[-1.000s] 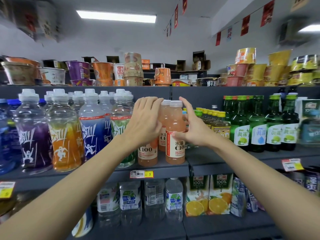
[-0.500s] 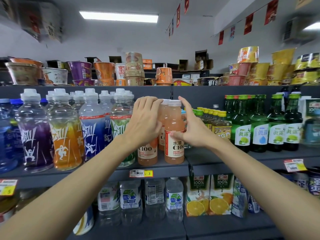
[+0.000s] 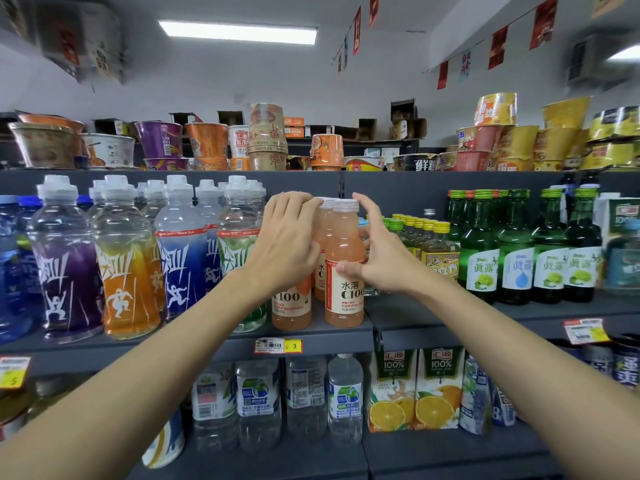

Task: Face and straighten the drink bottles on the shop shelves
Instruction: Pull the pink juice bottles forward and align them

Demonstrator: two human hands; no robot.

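Dead ahead at 12 o'clock, the pink-juice plastic bottle with white cap stands upright near the front lip of the grey metal shelf, label forward. There's bare shelf at its 3 o'clock. The right hand clasps it, thumb on the label and forefinger up by the cap. The left hand curls over the twin bottle at 9 o'clock.
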